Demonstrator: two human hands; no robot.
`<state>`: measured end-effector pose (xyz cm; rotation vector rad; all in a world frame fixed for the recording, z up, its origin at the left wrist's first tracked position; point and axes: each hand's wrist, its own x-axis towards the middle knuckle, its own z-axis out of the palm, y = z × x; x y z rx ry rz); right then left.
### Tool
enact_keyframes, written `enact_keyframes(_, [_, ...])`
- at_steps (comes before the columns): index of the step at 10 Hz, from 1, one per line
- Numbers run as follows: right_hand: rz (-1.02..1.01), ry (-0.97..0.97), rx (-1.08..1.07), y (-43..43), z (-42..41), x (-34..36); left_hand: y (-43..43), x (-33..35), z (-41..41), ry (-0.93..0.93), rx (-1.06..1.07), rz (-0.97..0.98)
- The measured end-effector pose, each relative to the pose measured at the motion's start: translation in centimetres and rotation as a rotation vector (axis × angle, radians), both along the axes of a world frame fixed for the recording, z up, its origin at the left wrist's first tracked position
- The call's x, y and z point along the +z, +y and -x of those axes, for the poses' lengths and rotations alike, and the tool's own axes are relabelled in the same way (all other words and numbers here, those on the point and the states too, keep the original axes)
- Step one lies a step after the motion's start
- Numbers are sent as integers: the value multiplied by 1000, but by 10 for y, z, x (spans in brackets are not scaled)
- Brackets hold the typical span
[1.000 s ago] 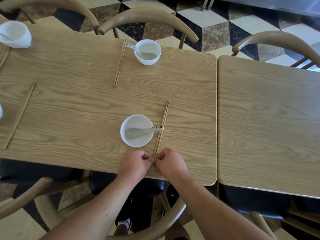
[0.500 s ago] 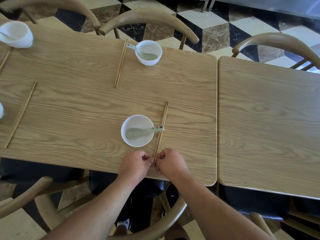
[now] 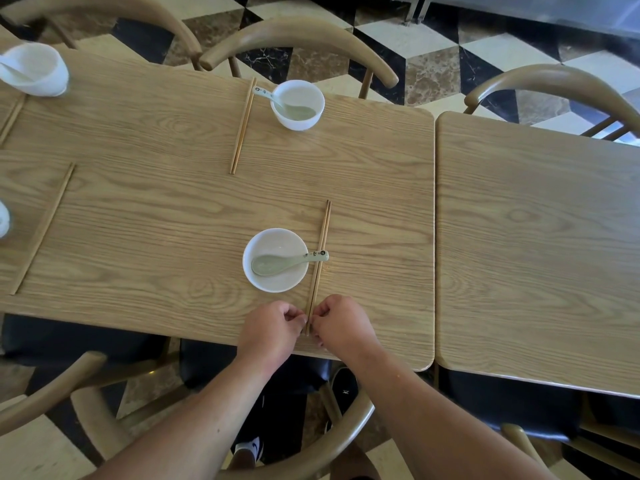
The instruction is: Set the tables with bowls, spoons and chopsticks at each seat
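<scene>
Both hands are curled at the near table edge. Left hand (image 3: 273, 327) and right hand (image 3: 341, 323) each pinch the near end of one chopstick pair (image 3: 324, 226), knuckles almost touching. The pair lies flat, pointing far, just right of the near bowl (image 3: 273, 244).

Near bowl is white, round and glossy, and holds a pale green spoon (image 3: 268, 265). Its handle overhangs the right rim and crosses the chopsticks.

Far bowl (image 3: 304, 123) is the same type, with a far spoon (image 3: 265, 93) leaning inside, handle left. The second chopstick pair (image 3: 242, 129) lies just left of it.

Far-left bowl (image 3: 38, 77) is blurred — can't tell contents.

Table (image 3: 156, 202) is light oak grain with rounded corners. A narrow seam separates it from the right table (image 3: 536, 244). Held chopstick ends sit right by the near edge. Curved wooden chair backs (image 3: 298, 32) crowd both long sides.
</scene>
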<state>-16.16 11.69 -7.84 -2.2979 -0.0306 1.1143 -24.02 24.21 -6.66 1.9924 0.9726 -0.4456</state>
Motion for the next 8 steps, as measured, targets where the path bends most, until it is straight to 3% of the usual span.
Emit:
enact_keyframes(6, [-55,71,-35,-8,-5,17,1,4,11,-65,51,73])
enact_keyframes(8, [5,-105,23,-25,-17,58,-4,36,10,-52,-46,45])
